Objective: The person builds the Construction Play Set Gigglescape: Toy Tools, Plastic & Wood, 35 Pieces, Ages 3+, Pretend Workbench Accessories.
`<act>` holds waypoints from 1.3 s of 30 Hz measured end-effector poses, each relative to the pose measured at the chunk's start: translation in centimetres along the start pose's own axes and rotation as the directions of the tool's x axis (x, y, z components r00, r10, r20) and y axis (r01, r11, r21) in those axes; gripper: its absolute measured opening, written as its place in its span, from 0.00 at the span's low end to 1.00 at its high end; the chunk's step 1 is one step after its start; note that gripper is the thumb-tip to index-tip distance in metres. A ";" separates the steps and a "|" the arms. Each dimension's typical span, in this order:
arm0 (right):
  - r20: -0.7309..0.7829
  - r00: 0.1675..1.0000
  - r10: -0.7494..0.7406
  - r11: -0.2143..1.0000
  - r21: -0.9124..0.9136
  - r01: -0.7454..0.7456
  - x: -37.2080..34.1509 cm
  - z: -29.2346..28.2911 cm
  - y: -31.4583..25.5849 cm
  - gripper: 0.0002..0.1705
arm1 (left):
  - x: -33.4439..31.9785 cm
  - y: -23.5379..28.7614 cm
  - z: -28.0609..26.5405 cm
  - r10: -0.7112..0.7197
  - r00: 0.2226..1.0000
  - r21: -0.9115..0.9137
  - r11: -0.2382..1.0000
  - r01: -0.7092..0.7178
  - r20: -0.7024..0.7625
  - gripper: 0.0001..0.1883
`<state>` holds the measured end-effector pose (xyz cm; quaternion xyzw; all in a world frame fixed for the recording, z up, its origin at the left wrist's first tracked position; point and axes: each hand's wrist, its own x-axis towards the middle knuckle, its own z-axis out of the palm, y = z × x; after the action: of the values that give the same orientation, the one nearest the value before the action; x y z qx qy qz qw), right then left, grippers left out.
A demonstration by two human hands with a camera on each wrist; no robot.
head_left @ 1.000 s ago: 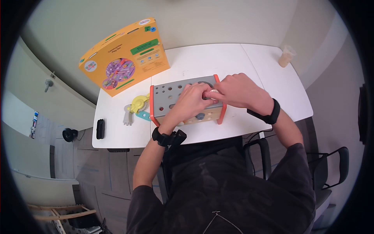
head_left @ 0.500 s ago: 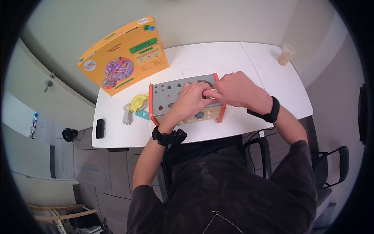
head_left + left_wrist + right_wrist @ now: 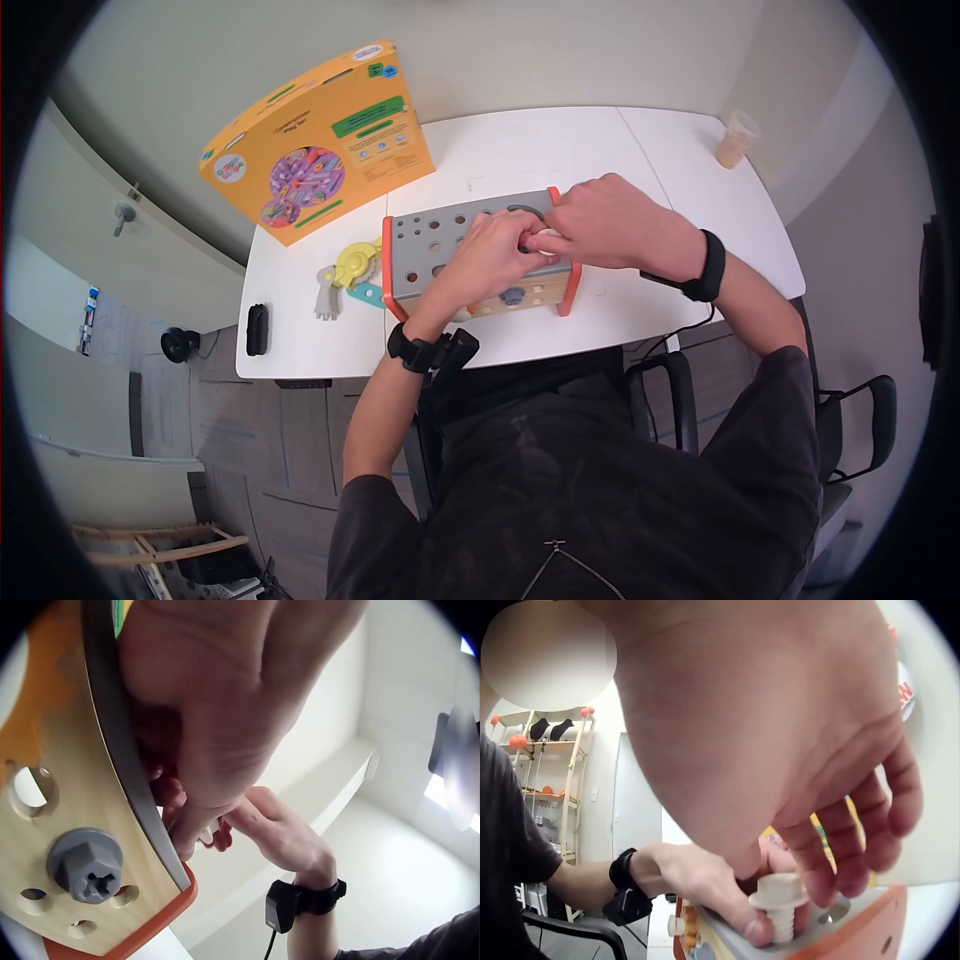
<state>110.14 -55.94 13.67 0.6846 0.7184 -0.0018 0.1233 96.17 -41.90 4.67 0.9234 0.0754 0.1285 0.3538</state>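
Note:
A white bolt stands upright above the grey top of a toy workbench, near its right end. In the right wrist view, my left hand pinches its threaded part between thumb and finger. My right hand has thumb and fingers around the bolt's head from above, its other fingers curled. My left hand rests low over the bench top; the left wrist view shows its palm beside the grey edge. Whether the bolt's tip is in a hole is hidden. A grey bolt sits in the wooden front panel.
Left of the bench lie yellow, grey and teal toy pieces. A black case lies near the table's left edge. The orange-yellow box stands at back left; a cup stands at back right.
My right wrist and forearm have swung outward to the right, and the right hand has turned slightly at the bolt. My left hand has stayed almost in place.

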 end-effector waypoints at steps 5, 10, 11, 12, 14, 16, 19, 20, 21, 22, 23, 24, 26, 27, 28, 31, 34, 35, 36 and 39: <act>-0.381 0.905 -0.187 0.940 0.199 0.277 -0.7 2.2 1.5 0.12 | 0.5 0.5 -0.9 -0.052 0.994 -0.023 0.998 0.055 0.100 0.18; 0.078 0.997 -0.028 1.000 -0.003 0.028 0.3 -0.3 -0.2 0.11 | 0.2 -0.3 0.2 0.068 0.998 -0.142 0.987 -0.070 -0.013 0.16; 0.099 0.995 -0.033 0.998 -0.041 0.038 0.3 -1.0 -0.3 0.11 | 0.3 -0.4 0.4 0.049 0.999 -0.121 0.991 -0.050 -0.009 0.16; 0.119 0.992 -0.038 0.996 -0.080 0.048 0.2 -1.5 -0.5 0.11 | 0.4 -0.4 0.4 0.029 1.000 -0.098 0.995 -0.030 -0.007 0.16; 0.015 0.997 -0.074 0.997 -0.033 0.074 0.3 -1.1 -0.1 0.11 | 0.3 -0.1 0.0 -0.030 0.999 -0.047 0.998 0.031 0.034 0.16; -0.229 0.969 -0.093 0.983 0.135 0.126 0.0 1.4 1.2 0.12 | 0.3 1.2 -1.0 -0.105 0.988 0.006 0.994 0.105 0.117 0.15; -0.246 0.960 -0.135 0.962 0.198 0.187 -0.1 2.0 1.4 0.13 | 0.5 0.7 -1.0 -0.080 0.988 0.015 0.997 0.078 0.132 0.15; -0.138 0.983 -0.120 0.981 0.135 0.139 0.0 1.7 1.2 0.13 | 0.5 0.3 -0.8 -0.049 0.992 -0.014 0.999 0.051 0.119 0.15; -0.030 0.995 -0.098 0.993 0.066 0.100 0.4 1.0 0.8 0.14 | 0.5 0.0 -0.6 -0.020 0.994 -0.042 0.999 0.025 0.103 0.15; 0.076 0.995 -0.068 0.998 -0.008 0.069 0.6 0.4 0.5 0.14 | 0.4 -0.2 -0.5 0.007 0.996 -0.070 0.998 -0.001 0.086 0.15; 0.116 0.992 -0.052 0.998 -0.034 0.056 0.5 -0.3 0.2 0.14 | 0.3 -0.2 -0.4 0.019 0.997 -0.074 0.997 -0.013 0.076 0.14; 0.155 0.987 -0.034 0.997 -0.061 0.044 0.4 -1.1 -0.2 0.14 | 0.3 0.1 -0.4 0.031 0.997 -0.077 0.997 -0.026 0.065 0.14; 0.101 0.994 -0.039 0.999 -0.018 0.041 0.3 -1.1 -0.1 0.15 | 0.4 0.4 -0.5 0.011 0.997 -0.050 0.999 -0.007 0.070 0.14; 0.009 0.998 -0.057 0.997 0.053 0.056 0.0 -0.4 0.5 0.14 | 0.4 0.5 -0.6 -0.023 0.996 -0.021 0.999 0.025 0.086 0.15; -0.083 0.994 -0.066 0.990 0.123 0.076 -0.2 0.3 0.9 0.14 | 0.4 0.6 -0.7 -0.056 0.993 0.008 0.998 0.056 0.103 0.15; -0.165 0.978 -0.124 0.980 0.137 0.148 -0.4 1.4 1.2 0.15 | 0.5 1.0 -1.2 -0.058 0.987 0.043 0.998 0.052 0.147 0.15; -0.142 0.987 -0.077 0.986 0.135 0.097 0.1 2.3 0.9 0.16 | 0.6 0.0 -0.7 -0.039 0.990 -0.002 0.999 0.040 0.134 0.15; -0.019 0.998 -0.053 0.996 0.064 0.054 0.3 2.0 0.6 0.15 | 0.6 -0.1 -0.7 -0.043 0.988 -0.023 0.999 0.047 0.145 0.15; 0.102 0.995 -0.018 1.000 -0.010 0.019 0.5 0.7 -0.4 0.15 | 0.6 -0.1 -0.8 -0.047 0.986 -0.044 0.998 0.054 0.159 0.15; 0.142 0.989 0.048 0.998 0.044 -0.055 -0.1 -1.0 -0.7 0.15 | 0.7 0.1 -0.8 -0.046 0.991 -0.008 0.999 0.047 0.127 0.14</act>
<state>109.27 -55.88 14.57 0.7039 0.6897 -0.0639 0.1574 96.58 -41.30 5.37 0.9257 0.0735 0.0617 0.3659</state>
